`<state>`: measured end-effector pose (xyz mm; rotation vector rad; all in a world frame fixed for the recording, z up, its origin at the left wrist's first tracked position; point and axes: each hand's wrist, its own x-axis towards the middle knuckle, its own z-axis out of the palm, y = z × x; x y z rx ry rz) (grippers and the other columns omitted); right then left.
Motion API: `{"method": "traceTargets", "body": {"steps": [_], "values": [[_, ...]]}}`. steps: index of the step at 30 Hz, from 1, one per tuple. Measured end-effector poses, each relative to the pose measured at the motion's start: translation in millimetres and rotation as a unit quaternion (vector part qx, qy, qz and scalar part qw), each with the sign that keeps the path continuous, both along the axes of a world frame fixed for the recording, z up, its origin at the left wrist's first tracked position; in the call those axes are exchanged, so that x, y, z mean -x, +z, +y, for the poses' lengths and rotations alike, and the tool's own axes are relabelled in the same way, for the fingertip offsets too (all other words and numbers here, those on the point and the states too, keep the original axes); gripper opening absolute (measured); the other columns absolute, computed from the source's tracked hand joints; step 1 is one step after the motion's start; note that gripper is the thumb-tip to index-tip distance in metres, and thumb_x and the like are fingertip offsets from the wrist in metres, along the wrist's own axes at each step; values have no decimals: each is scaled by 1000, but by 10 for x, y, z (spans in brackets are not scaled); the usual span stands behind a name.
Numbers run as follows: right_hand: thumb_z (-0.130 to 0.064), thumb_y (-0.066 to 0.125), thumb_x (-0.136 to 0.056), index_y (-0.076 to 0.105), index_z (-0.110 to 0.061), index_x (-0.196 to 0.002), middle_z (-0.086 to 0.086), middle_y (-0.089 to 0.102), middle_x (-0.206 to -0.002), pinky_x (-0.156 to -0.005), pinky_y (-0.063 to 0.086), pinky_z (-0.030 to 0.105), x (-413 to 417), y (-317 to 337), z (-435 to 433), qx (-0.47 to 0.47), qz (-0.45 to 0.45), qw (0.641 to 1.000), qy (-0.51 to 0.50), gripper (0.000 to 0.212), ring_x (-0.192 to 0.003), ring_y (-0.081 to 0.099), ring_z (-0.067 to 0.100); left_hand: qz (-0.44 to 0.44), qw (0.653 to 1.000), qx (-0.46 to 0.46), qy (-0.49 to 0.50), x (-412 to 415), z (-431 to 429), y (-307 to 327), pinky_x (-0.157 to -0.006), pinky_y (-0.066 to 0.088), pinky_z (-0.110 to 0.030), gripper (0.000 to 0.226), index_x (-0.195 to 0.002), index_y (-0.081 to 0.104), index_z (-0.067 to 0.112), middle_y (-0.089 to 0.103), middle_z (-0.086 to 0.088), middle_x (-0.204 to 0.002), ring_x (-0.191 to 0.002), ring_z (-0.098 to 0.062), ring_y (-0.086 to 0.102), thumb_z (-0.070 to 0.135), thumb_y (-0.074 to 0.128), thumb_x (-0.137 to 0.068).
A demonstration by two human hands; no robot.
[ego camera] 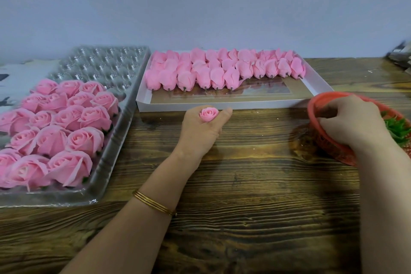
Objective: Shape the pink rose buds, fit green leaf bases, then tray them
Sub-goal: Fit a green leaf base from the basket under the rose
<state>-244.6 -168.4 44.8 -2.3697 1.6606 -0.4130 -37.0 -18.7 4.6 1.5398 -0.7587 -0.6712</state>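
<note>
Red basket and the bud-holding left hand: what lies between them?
Nothing: in the head view only bare wooden table lies between the left hand, holding the rose bud, and the red basket.

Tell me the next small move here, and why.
Probably the right hand should lift one leaf base out of the basket and bring it to the bud. The left hand holds a shaped bud upright, and the right hand's fingers reach into the basket, where green leaf bases lie.
</note>
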Motion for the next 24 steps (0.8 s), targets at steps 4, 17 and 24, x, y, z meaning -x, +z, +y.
{"method": "traceTargets", "body": {"steps": [4, 17, 24], "values": [[-27, 60, -90, 75, -26, -91, 17, 66, -106, -96, 40, 45, 25, -52, -121, -51, 49, 997, -5, 15, -118, 43, 47, -1, 1000, 1, 6, 11, 5, 11, -58, 46, -17, 28, -68, 56, 13, 52, -1, -58, -55, -7, 48, 25, 68, -90], [-33, 61, -94, 70, -36, -115, 18, 53, -139, -117, 19, 55, 47, -23, -140, -108, 62, 992, 4, 23, -136, 28, 45, 11, 1000, -18, 4, 25, 19, 45, -67, 48, -24, 27, -70, 56, 15, 53, -1, -62, -58, -7, 49, 26, 67, -91], [-27, 64, -89, 71, -29, -89, 21, 61, -123, -111, 29, 57, 38, -37, -124, -87, 7, 996, -16, 7, -128, 38, 47, 7, 1000, -16, 3, 14, 20, 32, -63, 48, -18, 26, -71, 56, 14, 53, -1, -62, -57, -7, 48, 26, 67, -91]]}}
